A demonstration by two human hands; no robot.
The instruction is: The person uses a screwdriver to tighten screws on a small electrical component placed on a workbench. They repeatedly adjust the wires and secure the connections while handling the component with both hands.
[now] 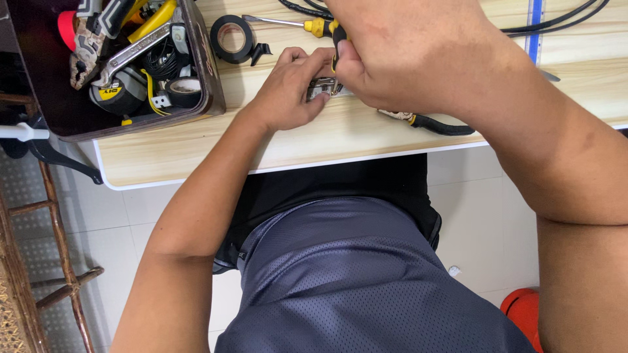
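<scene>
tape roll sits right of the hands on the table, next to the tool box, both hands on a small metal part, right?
Not quite: the tape roll lies left of the hands, between the tool box and them. The rest holds: left hand and right hand are both on the small metal part. The head view shows it.

Both arms reach forward toward 12 o'clock, hands meeting close together. Left forearm rises from 7 o'clock, bare, wrist straight; left hand point(288, 88) knuckles up, fingers curled down and pinched in toward the right hand, thumb tucked under. Right forearm comes in from 4 o'clock, bent at the elbow, wrist flexed down; right hand point(409, 49) sits higher and nearer the camera, back up, fingers closed in a fist-like grip, fingertips just touching the left hand's fingers.
</scene>
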